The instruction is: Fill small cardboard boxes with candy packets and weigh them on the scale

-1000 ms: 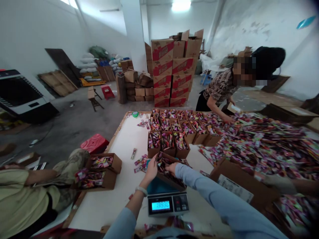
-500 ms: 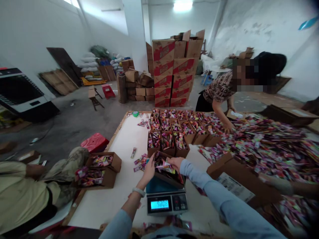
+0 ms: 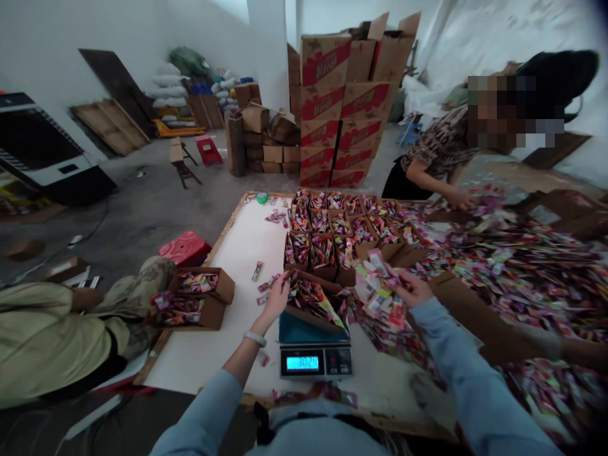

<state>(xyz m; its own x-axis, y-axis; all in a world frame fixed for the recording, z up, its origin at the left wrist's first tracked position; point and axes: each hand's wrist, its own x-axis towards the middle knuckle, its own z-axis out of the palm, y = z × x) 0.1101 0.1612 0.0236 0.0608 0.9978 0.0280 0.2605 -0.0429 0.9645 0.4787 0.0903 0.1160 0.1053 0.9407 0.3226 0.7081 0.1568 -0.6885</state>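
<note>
Your left hand [image 3: 274, 299] holds the box [image 3: 311, 315], likely steadying it on the scale [image 3: 338, 361]; your right hand [image 3: 414, 289] clutches packets [image 3: 379, 286].

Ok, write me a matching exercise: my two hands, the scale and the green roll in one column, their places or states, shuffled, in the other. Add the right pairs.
1. left hand
2. right hand
3. scale
4. green roll

A. underneath the open box
B. near the far left corner of the table
C. at the open box's rim
D. holding a bunch of packets

Pairs: 1-C, 2-D, 3-A, 4-B
</note>
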